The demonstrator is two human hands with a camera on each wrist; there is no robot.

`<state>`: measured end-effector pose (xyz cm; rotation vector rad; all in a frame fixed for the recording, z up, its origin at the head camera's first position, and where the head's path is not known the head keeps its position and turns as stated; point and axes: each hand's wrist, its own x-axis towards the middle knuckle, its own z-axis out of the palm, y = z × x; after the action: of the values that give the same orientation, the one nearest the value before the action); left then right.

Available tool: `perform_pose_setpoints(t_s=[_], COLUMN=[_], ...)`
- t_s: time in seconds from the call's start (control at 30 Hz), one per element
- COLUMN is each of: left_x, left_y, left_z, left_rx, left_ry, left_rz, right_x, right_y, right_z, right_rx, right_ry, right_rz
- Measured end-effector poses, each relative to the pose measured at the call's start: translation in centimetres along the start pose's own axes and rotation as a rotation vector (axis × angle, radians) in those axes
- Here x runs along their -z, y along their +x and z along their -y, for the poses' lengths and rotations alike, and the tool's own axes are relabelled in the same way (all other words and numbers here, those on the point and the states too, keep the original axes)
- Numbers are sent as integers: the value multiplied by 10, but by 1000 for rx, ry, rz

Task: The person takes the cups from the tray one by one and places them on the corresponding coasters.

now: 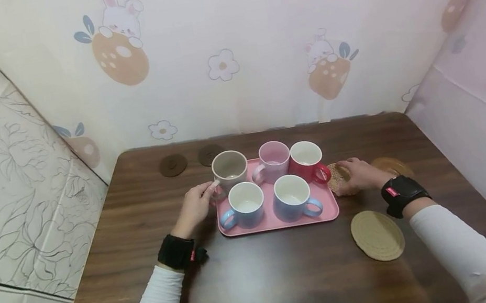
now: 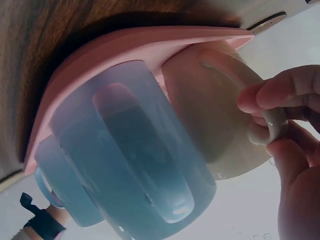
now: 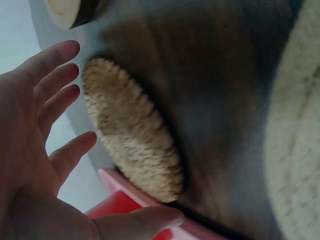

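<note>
Pink tray (image 1: 278, 221) on a dark brown wood-grain counter (image 1: 264, 286), with a beige mug (image 1: 229, 167), pale pink mug (image 1: 274, 160), red mug (image 1: 307, 161) and two light blue mugs (image 1: 246, 204) with white insides. Tan woven coaster (image 1: 377, 234) at lower right, speckled straw-coloured coaster (image 1: 337, 177) beside the tray, two dark brown coasters (image 1: 173, 165) at upper left. Walls are cream with bunny, strawberry and flower prints.

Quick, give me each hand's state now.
Left hand: pinches the beige mug by its handle.
Right hand: open, fingers spread over the woven coaster.

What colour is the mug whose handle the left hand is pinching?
Beige, a pale greyish tan: the mug pinched by the left hand shows best in the head view.
</note>
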<state>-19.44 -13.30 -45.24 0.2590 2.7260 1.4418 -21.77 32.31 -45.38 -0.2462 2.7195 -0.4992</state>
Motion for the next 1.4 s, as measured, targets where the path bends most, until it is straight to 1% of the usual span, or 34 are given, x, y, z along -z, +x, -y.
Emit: perform_pose_setpoints(t_s=[0.2, 0.33, 0.53, 0.73, 0.9, 0.97, 1.07, 1.17, 1.23, 1.3, 1.4], left_x=[1, 5, 9, 11, 14, 13, 6, -5, -10, -10, 0], left_y=[5, 8, 12, 15, 22, 20, 13, 4, 1, 0, -1], left_z=[-6, -9, -13, -11, -10, -10, -7, -3, -1, -1, -2], left_rx=[-16, -16, -39, -40, -63, -72, -76, -70, -66, -59, -24], left_ry=[7, 9, 56, 61, 82, 96, 96, 81, 70, 60, 36], left_rz=[13, 8, 23, 10, 32, 17, -15, 2, 19, 12, -24], right_x=[-10, -11, -11, -12, -10, -12, -18, -20, -19, -16, -12], right_y=[-2, -2, -3, -1, -3, -5, -11, -21, -23, -20, -5], right_z=[-4, -2, 1, 1, 1, 1, -1, -6, -8, -9, -4], right_rx=[-27, -22, -30, -22, -20, -14, -18, -24, -29, -23, -19], right_ry=[-10, -11, -19, -27, -61, -66, -51, -60, -73, -78, -59], right_rz=[-42, -73, -86, -113, -143, -153, -141, -121, -117, -134, -149])
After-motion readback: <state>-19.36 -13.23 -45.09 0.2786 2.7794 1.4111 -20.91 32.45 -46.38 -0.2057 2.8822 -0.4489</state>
